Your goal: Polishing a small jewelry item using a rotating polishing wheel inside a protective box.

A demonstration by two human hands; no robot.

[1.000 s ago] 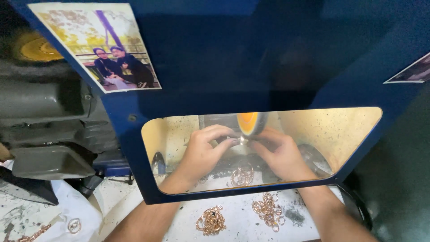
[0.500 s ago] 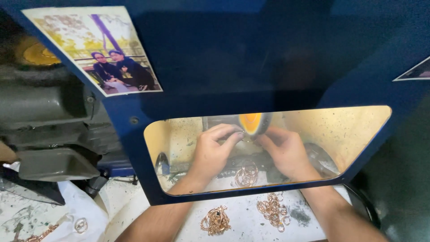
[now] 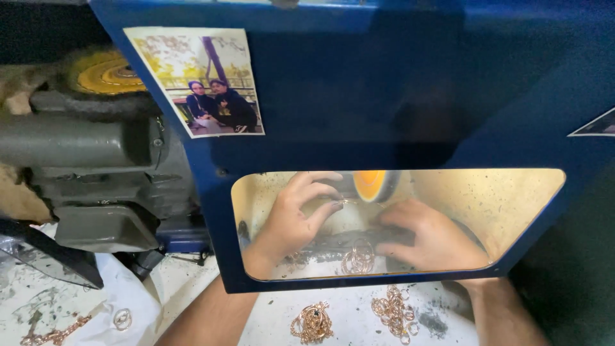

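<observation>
Both hands are inside a blue hood (image 3: pixel 359 96), seen through its clear window. My left hand (image 3: pixel 291 221) pinches a small shiny jewellery piece (image 3: pixel 339 204) between thumb and fingers, just left of the yellow buffing wheel (image 3: pixel 371 184). My right hand (image 3: pixel 432 240) lies lower, palm down with curled fingers on the dark tray floor. It sits beside a cluster of gold rings (image 3: pixel 359 257); whether it holds anything is hidden.
Two heaps of gold chains and rings (image 3: pixel 312 322) (image 3: pixel 394 311) lie on the white bench in front of the hood. A grey motor housing (image 3: pixel 83 160) with another yellow wheel (image 3: pixel 106 74) stands at left. A photo print (image 3: pixel 202 80) is stuck on the hood.
My right hand has dropped from the wheel down to the tray floor near the rings. My left hand stays at the wheel with the small piece.
</observation>
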